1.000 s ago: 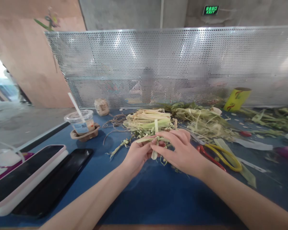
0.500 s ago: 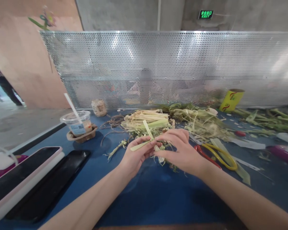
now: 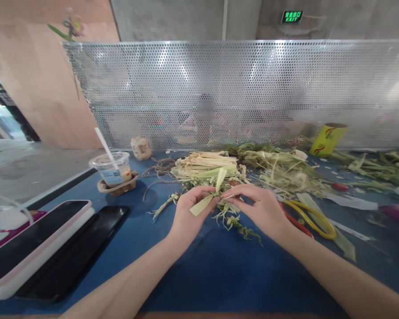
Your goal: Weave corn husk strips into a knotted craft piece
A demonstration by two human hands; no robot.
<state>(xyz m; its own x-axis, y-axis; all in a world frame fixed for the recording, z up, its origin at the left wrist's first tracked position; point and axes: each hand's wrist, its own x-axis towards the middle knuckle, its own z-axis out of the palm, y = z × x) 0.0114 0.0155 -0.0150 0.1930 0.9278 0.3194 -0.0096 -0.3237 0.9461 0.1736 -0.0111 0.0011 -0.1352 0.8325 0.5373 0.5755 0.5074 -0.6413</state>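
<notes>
My left hand (image 3: 189,210) and my right hand (image 3: 257,206) meet over the blue table (image 3: 199,270), both pinched on a pale green leaf strip (image 3: 209,197) that is folded into a crossed shape between them. One end of the strip sticks up, another points down to the left. Small green plant scraps (image 3: 239,223) lie on the table just under and to the right of my fingers. A pile of cut pale strips (image 3: 206,165) lies just beyond my hands.
Scissors with red and yellow handles (image 3: 307,217) lie right of my right hand. A plastic cup with a straw (image 3: 112,170), a twine ball (image 3: 141,147) and loose twine (image 3: 159,168) sit at the left. Two phones (image 3: 36,243) lie near left. More leaves (image 3: 282,166), a yellow cup (image 3: 328,137), a perforated metal screen (image 3: 239,88) behind.
My hands have drawn slightly apart and turned the strip; its folded ends now fan up and down-left between my fingertips. The right hand no longer covers it.
</notes>
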